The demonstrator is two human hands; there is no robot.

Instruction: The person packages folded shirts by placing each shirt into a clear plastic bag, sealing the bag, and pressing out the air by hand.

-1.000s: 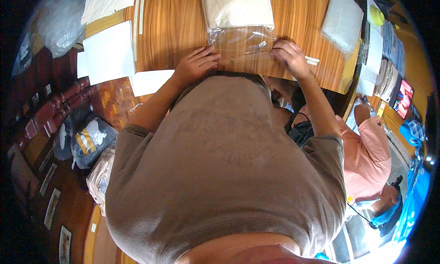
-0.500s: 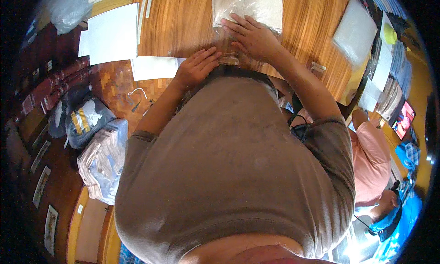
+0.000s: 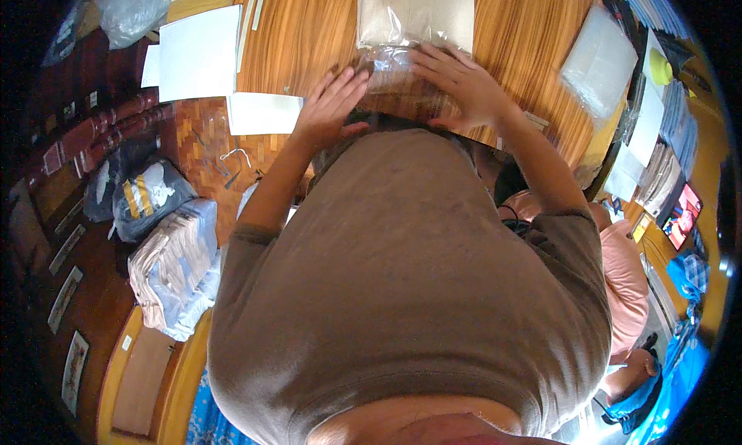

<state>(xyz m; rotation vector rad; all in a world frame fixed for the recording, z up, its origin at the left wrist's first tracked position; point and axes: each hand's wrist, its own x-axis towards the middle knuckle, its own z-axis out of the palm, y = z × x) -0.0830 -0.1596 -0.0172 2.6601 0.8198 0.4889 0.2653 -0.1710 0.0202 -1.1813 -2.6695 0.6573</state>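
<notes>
A folded beige cloth (image 3: 417, 14) in a clear plastic bag lies on the wooden table in front of me. The bag's loose clear end (image 3: 393, 65) stretches from the cloth toward my body. My right hand (image 3: 468, 88) is open, its outstretched fingertips at the right corner of this clear end. On the other side, my left hand (image 3: 332, 107) is open at the near table edge, fingers extended and pointing away from me. Its fingertips are close to the plastic; whether they touch it I cannot tell. Neither hand grips anything.
White sheets (image 3: 199, 55) lie at the table's left. A pile of clear plastic bags (image 3: 599, 62) is at its right. On the floor to the left are a dark bag (image 3: 153, 199) and a stack of folded clothes (image 3: 171, 263). A person in pink (image 3: 624, 287) sits close on my right.
My right hand has slid off the middle of the bag to its right near corner. My left hand has lifted slightly with its fingers more outstretched. The clear end now shows between the hands.
</notes>
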